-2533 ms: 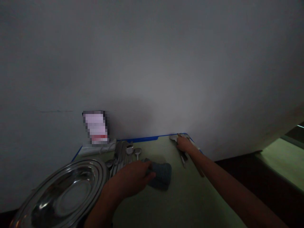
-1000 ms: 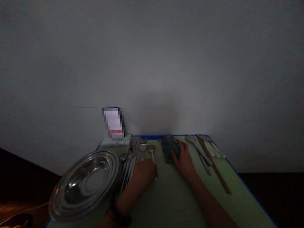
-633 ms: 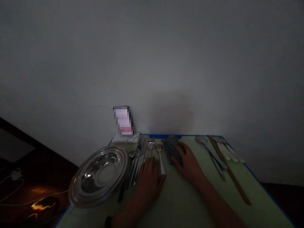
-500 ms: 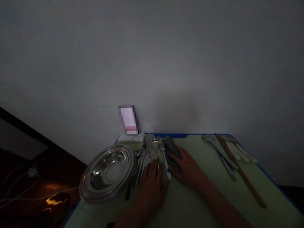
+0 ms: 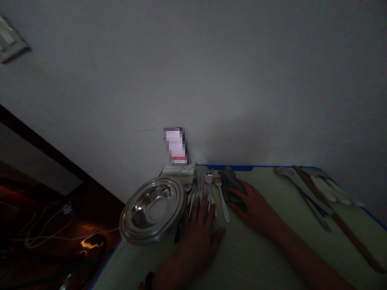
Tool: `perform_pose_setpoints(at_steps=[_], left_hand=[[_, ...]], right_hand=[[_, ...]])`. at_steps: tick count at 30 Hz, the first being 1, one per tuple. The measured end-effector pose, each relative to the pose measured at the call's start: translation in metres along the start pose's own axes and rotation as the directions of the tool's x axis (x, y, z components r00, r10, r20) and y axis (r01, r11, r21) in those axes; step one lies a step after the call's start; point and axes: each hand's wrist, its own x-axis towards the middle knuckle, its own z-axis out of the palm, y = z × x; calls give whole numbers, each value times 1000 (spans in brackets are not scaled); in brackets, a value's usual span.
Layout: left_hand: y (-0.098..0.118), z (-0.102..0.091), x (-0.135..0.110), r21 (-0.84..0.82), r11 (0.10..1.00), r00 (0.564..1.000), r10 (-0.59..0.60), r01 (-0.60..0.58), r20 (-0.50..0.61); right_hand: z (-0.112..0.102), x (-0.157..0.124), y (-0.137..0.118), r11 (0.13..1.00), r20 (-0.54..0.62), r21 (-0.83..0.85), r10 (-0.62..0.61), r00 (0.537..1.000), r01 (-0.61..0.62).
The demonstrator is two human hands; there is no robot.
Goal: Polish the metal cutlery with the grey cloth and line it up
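My left hand (image 5: 198, 237) lies flat on the green table top (image 5: 256, 257), fingers spread, with its fingertips on a row of steel spoons (image 5: 202, 187). One spoon (image 5: 223, 200) lies just to the right of those fingers. My right hand (image 5: 256, 207) rests with its fingers pressed on a dark grey cloth (image 5: 232, 185) near the wall. Neither hand lifts anything off the table.
A stack of steel plates (image 5: 152, 209) sits at the table's left edge. Several long utensils and a wooden stick (image 5: 320, 199) lie at the right. A blurred upright card (image 5: 176, 147) stands on a white block against the wall. Cables lie on the dark floor at the left.
The view has swung left. My right hand left the utensils at the far right and now rests on the cloth, which moved toward the wall. My left hand let go of the cloth and spread over the spoons.
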Motion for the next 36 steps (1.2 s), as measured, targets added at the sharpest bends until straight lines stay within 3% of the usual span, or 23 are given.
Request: perform_pose_setpoints(at_steps=[13,18,28,30,32,36], left_hand=[[15,-6,-26,60,997,993,-62,57,102],[12,2,-18,19,995,995,100,-100,13],[-8,10,2,-114,930,937,343,-349,-70],[-7,13,2,-103,939,940,314,-328,-135],[-4,15,0,-75,972,961,208,-224,-183],[-1,15,0,-50,995,980,73,-84,-187]], right_hand=[[1,0,4,1000,-5,-5,-18,1000,18],[1,1,5,999,-4,-14,-34,999,34],[-3,1,2,998,23,-42,-40,999,41],[-5,0,1,997,47,-50,-63,997,66],[-7,-1,-1,994,67,-62,-86,994,90],[-6,-4,-10,992,45,-85,-90,995,94]])
